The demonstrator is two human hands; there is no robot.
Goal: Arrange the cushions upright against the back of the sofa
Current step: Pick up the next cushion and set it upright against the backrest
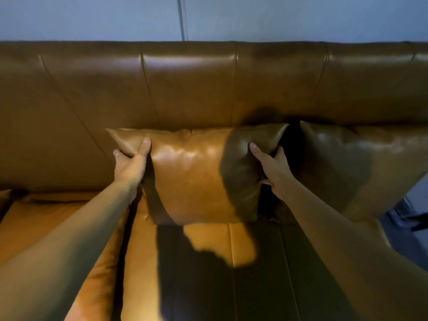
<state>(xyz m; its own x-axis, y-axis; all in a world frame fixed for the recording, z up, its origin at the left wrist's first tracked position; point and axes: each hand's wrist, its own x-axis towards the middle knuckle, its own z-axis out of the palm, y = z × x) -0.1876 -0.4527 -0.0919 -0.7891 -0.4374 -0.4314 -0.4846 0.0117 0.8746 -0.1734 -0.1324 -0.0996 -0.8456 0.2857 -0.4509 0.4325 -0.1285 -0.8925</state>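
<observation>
A tan leather cushion (194, 177) stands upright on the sofa seat, its top edge leaning on the sofa back (185, 89). My left hand (130, 163) grips its upper left corner, thumb on the front face. My right hand (272, 169) holds its right edge, thumb on the front and fingers behind. A second, darker-looking leather cushion (347, 167) stands upright just to the right, also against the back, apart from the first by a narrow dark gap.
The tan leather seat (208, 262) stretches toward me, partly under my shadow. A seam splits the seat cushions at the left (129, 228). Beyond the sofa's right end lies grey floor (407, 218). A blue-grey wall (254, 17) rises behind.
</observation>
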